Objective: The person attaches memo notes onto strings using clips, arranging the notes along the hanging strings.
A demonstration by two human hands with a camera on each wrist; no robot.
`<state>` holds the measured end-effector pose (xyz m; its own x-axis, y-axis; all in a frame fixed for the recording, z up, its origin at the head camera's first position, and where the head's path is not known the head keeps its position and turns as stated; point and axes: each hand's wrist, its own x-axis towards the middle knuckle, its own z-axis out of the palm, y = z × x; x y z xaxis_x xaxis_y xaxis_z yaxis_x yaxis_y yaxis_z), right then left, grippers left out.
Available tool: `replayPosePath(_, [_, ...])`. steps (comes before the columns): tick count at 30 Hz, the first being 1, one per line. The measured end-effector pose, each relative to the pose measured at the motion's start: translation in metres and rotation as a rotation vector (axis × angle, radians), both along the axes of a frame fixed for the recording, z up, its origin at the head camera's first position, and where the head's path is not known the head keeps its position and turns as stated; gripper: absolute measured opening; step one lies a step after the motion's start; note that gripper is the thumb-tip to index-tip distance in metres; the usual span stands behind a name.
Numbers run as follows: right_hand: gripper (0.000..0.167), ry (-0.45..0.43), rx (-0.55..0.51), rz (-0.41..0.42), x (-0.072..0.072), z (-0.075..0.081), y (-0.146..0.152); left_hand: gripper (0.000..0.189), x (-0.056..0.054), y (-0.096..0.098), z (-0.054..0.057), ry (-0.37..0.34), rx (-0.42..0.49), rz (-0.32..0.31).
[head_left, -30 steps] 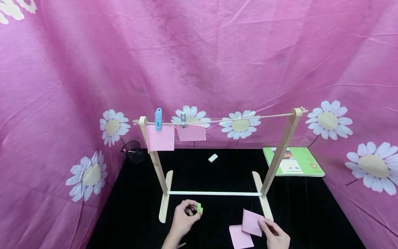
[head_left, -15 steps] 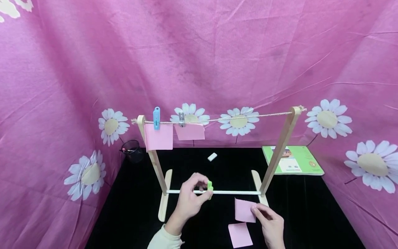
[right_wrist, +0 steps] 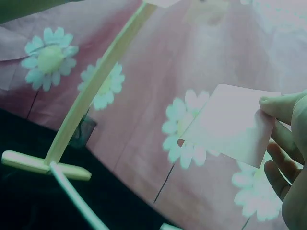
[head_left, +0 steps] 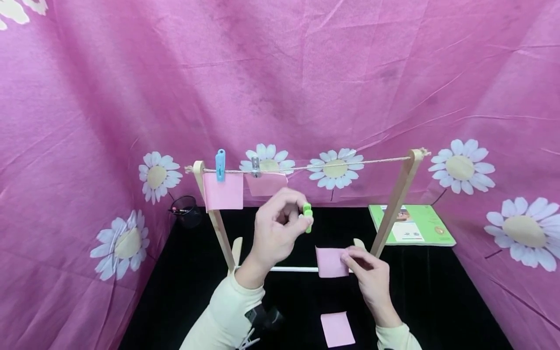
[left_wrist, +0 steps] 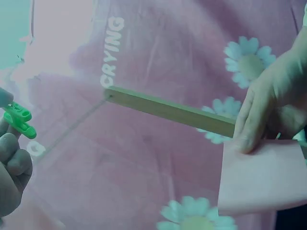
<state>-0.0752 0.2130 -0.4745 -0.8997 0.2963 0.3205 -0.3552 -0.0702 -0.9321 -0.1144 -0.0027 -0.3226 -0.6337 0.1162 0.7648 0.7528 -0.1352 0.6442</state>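
My left hand point(head_left: 277, 226) pinches a green clothespin point(head_left: 308, 217) between thumb and forefinger, raised in front of the wooden stand and just below its rope point(head_left: 372, 163). Lower and to the right, my right hand point(head_left: 372, 277) holds a pink sticky note point(head_left: 331, 263) by its right edge, thumb on the near face. In the right wrist view that note point(right_wrist: 230, 124) hangs tilted in the air, one corner curling. From the rope's left part hang two more pink notes, one under a blue clothespin point(head_left: 220, 166), the other under a clear grey clip point(head_left: 255, 166).
Another pink note point(head_left: 338, 329) lies on the black tabletop point(head_left: 420, 301) near the front. A white eraser seen earlier is hidden behind the left hand. A green book point(head_left: 437, 226) lies at the back right, a black mesh pen cup point(head_left: 187, 214) at the back left.
Both hands have risen toward the rope, the left one with the clothespin higher and further right. The held note has lifted off the one on the table and moved left.
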Motion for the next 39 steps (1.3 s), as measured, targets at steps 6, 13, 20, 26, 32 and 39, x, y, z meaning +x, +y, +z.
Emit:
replayPosePath(6, [0.018,0.15,0.018,0.121,-0.022,0.03,-0.001,0.013,-0.012,0.005,0.038,-0.05,0.083,-0.005])
replayPosePath(13, [0.016,0.198,-0.012,0.165,-0.045,0.059,-0.008,0.011,-0.025,0.011,0.058,-0.101,0.14,0.022])
replayPosePath(20, [0.019,0.233,-0.056,0.156,-0.07,0.087,-0.019,0.011,-0.034,0.016,0.064,-0.167,0.143,0.057])
replayPosePath(26, [0.019,0.225,-0.056,0.149,-0.082,0.1,-0.029,0.011,-0.04,0.02,0.069,-0.188,0.147,0.073])
replayPosePath(32, [0.021,0.218,-0.066,0.157,-0.084,0.102,-0.034,0.011,-0.041,0.023,0.072,-0.217,0.136,0.105])
replayPosePath(39, [0.024,0.186,-0.081,0.156,-0.087,0.107,-0.037,0.011,-0.043,0.021,0.071,-0.265,0.068,0.18])
